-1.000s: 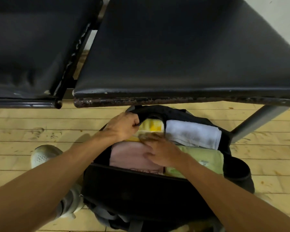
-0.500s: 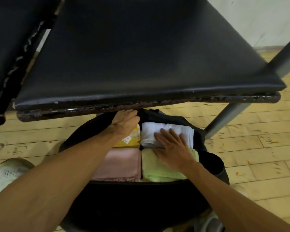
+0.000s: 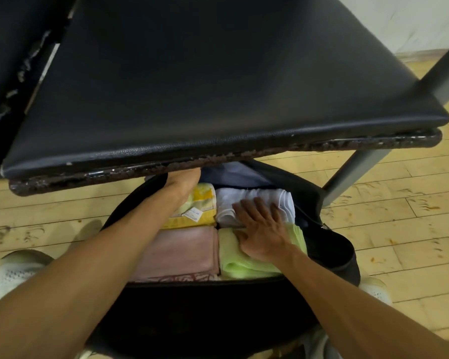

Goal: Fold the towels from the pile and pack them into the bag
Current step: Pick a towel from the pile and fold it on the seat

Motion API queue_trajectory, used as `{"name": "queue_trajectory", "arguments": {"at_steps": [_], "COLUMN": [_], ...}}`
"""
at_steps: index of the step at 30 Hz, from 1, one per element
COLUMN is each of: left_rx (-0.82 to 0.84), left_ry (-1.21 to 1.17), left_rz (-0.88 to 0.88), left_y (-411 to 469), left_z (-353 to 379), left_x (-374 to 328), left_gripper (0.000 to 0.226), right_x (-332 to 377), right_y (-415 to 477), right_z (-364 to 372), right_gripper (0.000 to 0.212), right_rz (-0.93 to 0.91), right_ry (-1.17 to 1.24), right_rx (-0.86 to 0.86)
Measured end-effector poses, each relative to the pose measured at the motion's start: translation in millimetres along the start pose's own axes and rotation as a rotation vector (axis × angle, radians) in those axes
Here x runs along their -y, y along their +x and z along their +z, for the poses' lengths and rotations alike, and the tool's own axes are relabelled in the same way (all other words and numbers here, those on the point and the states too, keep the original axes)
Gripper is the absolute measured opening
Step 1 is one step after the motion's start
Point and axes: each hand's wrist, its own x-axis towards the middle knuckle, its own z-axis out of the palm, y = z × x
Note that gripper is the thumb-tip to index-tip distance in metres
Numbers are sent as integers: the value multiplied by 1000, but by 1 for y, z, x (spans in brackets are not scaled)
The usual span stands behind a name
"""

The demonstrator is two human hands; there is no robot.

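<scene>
While the right hand [image 3: 262, 229] lies flat, fingers straight and spread, across the white towel [image 3: 270, 195] and the green towel [image 3: 241, 264], the left hand [image 3: 183, 181] reaches to the far rim of the bag [image 3: 192, 307], where the seat [image 3: 192, 86] hides its fingers (whether they grip anything cannot be told). The open black bag holds four folded pieces in two touching rows: the yellow towel [image 3: 202, 200] beside the white one, the pink towel [image 3: 182, 250] beside the green. It sits on the floor [image 3: 399, 229], partly beneath the seat, a pale shoe [image 3: 13, 273] to its left.
</scene>
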Motion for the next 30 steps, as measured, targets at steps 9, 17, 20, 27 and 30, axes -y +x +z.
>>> {"name": "queue_trajectory", "arguments": {"at_steps": [9, 17, 20, 27, 30], "left_rx": [527, 397, 338, 272, 236], "left_ry": [819, 1094, 1208, 1293, 693], "left_rz": [438, 727, 851, 906, 799], "left_y": [-45, -44, -44, -34, -29], "left_z": [-25, 34, 63, 87, 84], "left_x": [15, 6, 7, 15, 12], "left_gripper": [14, 28, 31, 14, 15], "right_x": [-3, -37, -42, -41, -40], "right_y": [-9, -50, -50, -42, -36], "right_z": [-1, -3, -7, -6, -10], "right_gripper": [77, 65, 81, 81, 81], "right_rz": [-53, 38, 99, 126, 125], "right_ry": [-22, 53, 67, 126, 95], "right_rx": [-74, -386, -278, -105, -58]}}
